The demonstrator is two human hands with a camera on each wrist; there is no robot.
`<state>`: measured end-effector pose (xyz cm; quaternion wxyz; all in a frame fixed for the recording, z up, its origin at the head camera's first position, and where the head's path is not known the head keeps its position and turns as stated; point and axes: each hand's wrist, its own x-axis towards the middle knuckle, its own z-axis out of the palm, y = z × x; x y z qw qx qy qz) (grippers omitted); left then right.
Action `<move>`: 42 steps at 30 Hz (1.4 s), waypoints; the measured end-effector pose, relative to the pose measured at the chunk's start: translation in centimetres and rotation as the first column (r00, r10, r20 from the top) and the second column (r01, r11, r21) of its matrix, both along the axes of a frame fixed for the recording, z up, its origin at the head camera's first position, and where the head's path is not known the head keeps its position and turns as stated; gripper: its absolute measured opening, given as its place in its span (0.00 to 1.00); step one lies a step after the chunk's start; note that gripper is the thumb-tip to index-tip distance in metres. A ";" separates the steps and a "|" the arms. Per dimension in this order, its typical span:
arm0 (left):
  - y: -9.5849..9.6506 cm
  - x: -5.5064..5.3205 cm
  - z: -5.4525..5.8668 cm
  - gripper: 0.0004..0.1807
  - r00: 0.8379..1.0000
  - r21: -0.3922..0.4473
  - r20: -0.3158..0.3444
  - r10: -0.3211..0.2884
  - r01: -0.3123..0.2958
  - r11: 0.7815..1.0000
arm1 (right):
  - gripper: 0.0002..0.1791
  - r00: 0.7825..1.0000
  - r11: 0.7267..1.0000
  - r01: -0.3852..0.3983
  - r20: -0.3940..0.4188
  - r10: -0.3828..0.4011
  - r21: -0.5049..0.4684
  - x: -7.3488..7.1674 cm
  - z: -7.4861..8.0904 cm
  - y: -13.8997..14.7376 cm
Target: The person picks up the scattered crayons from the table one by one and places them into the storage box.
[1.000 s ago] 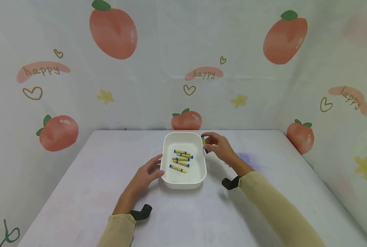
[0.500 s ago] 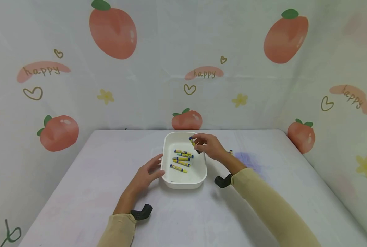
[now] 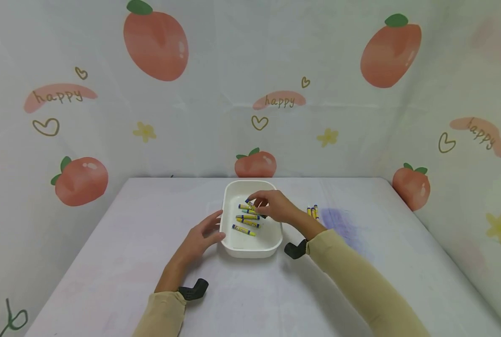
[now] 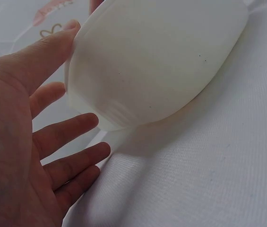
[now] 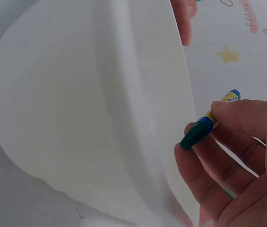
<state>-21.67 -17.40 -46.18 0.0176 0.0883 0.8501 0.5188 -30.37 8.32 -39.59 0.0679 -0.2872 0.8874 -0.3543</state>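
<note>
The right hand (image 3: 277,206) was found over the tray (image 3: 250,254), its thumb and fingertips closed in a narrow pinch on one crayon (image 5: 204,126). The thumb bore on the yellow wrapper and fingertips lay by the dark green tip, a hold judged suited to so slim a piece, leaving the blue end free. The crayon was slanted; whether it touched those below could not be determined. Left of and nearer the person than this grip, five loose crayons (image 3: 248,223) lay roughly side by side on the tray's floor, the farther ones partly covered by the fingers. Across the tray from the grip, the left hand (image 3: 199,236) had its fingers spread and grasped nothing; its thumb met the tray's edge, apparently to steady it. Right of the grip, beyond the wrist, three more crayons (image 3: 312,212) lay in a row on the table (image 3: 107,281), within that arm's easy reach.
</note>
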 end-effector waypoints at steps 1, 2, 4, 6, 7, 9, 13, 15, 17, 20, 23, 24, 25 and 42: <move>0.0 0.0 0.0 0.36 1.000 -0.001 -0.001 0.000 0.000 1.000 | 0.19 1.000 1.000 -0.007 0.003 0.006 0.002 0.0 -0.1 -0.1; 0.0 0.0 0.0 0.36 1.000 -0.004 -0.003 -0.001 0.001 1.000 | 0.19 1.000 1.000 -0.011 0.007 0.011 0.006 0.0 -0.2 -0.2; 0.0 0.0 0.0 0.36 1.000 -0.006 -0.005 -0.004 0.004 1.000 | 0.18 1.000 1.000 -0.013 0.024 0.013 0.011 0.0 -0.3 -0.4; 0.0 -0.1 -0.2 0.36 1.000 -0.006 -0.004 -0.004 0.004 1.000 | 0.18 0.999 1.000 -0.017 0.041 0.016 0.020 0.0 -0.5 -0.6; 0.0 -0.1 -0.2 0.36 1.000 -0.007 -0.009 -0.007 0.007 1.000 | 0.18 0.999 0.999 -0.020 0.046 0.019 0.026 0.0 -0.5 -0.7; 0.0 -0.2 -0.3 0.36 1.000 -0.008 -0.016 -0.013 0.013 1.000 | 0.18 0.998 0.999 -0.029 0.050 0.027 0.038 0.1 -0.5 -0.8; 0.0 -0.2 -0.4 0.36 1.000 -0.002 -0.017 -0.014 0.014 1.000 | 0.18 0.999 0.998 -0.047 0.013 0.047 0.048 0.1 -0.7 -0.9; 0.0 -0.1 -0.2 0.36 1.000 0.005 -0.009 -0.010 0.010 1.000 | 0.18 0.999 0.998 -0.050 -0.007 0.050 0.046 0.0 -0.7 -0.9; 0.0 -0.1 -0.2 0.36 1.000 0.007 -0.004 -0.005 0.005 1.000 | 0.18 0.999 0.998 -0.048 -0.020 0.049 0.039 0.0 -0.7 -0.8; 0.0 0.0 -0.2 0.36 1.000 -0.001 -0.001 0.003 -0.003 1.000 | 0.17 0.999 0.999 -0.031 -0.040 0.032 0.025 0.1 -0.5 -0.6; 0.0 -0.1 -0.3 0.36 1.000 -0.007 0.000 0.008 -0.008 1.000 | 0.16 0.997 1.000 0.001 -0.079 0.000 0.008 0.2 -0.3 -0.1; 0.0 0.0 -0.3 0.36 1.000 -0.006 0.001 0.009 -0.009 1.000 | 0.15 0.995 1.000 0.012 -0.096 -0.013 -0.003 0.3 -0.2 0.1; 0.0 -0.1 -0.3 0.37 1.000 -0.005 0.001 0.009 -0.009 1.000 | 0.15 0.993 1.000 0.025 -0.113 -0.026 -0.012 0.3 -0.2 0.3; 0.1 -0.1 -0.2 0.37 1.000 -0.020 0.002 0.017 -0.017 1.000 | 0.11 0.966 0.971 0.164 -0.172 -0.194 -0.175 0.5 -1.1 4.3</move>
